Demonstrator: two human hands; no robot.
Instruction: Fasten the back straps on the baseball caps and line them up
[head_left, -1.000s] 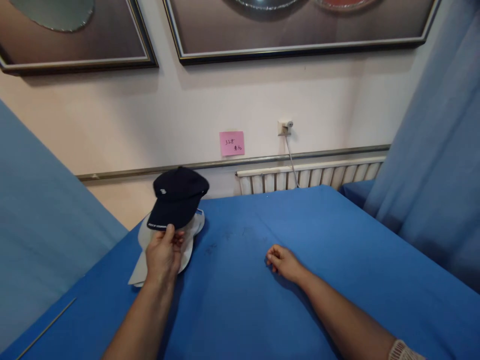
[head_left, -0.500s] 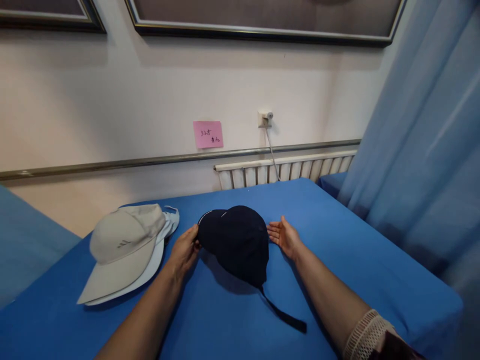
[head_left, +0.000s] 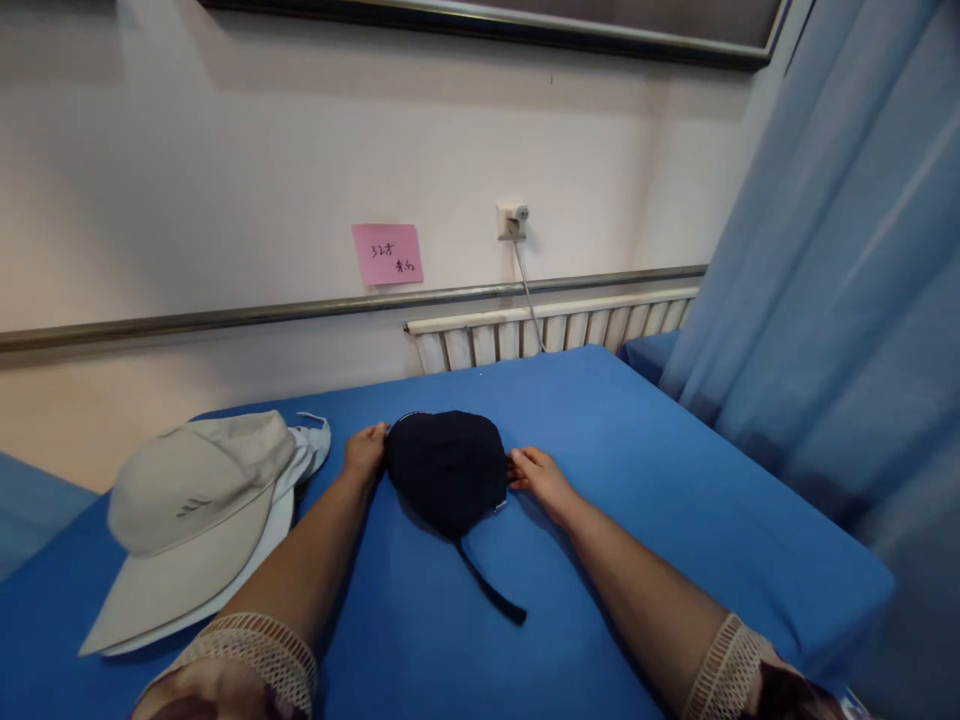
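Note:
A dark navy baseball cap is held just over the blue-covered bed, its back strap trailing down toward me. My left hand grips the cap's left edge, by the brim. On the other side my right hand has its fingers closed at the cap's right edge, partly tucked behind it. To the left lies a beige cap with dark stripes, stacked over a pale blue cap that shows only at its edge and strap.
Behind the bed run a metal rail and a white radiator. A pink note and a socket with a plugged-in cord are on the wall. A blue curtain hangs at the right.
My right hand has gone from open beside the navy cap to closed at its edge. The cap has turned, so its brim shows less. The view has shifted slightly.

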